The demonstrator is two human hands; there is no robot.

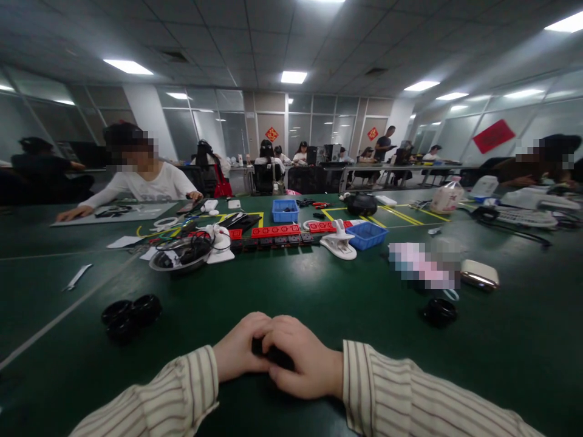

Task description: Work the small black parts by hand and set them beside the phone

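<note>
My left hand (241,346) and my right hand (300,358) meet low in the middle, fingers curled and touching each other. Both are closed around a black object (273,355), mostly covered by the fingers, so its kind cannot be made out. To the left, several black, round, ring-like pieces (132,317) stand grouped on the green table (291,291). A similar black ring-like piece (440,312) lies on the right, apart from my right hand.
Beyond my hands stand red-and-black power strips (276,235), a white clip stand (338,243) and blue trays (285,210). A clear bowl of cables (177,255) is at left, a wrench (78,277) beyond it. A shiny case (480,274) lies right. A co-worker (141,176) sits across.
</note>
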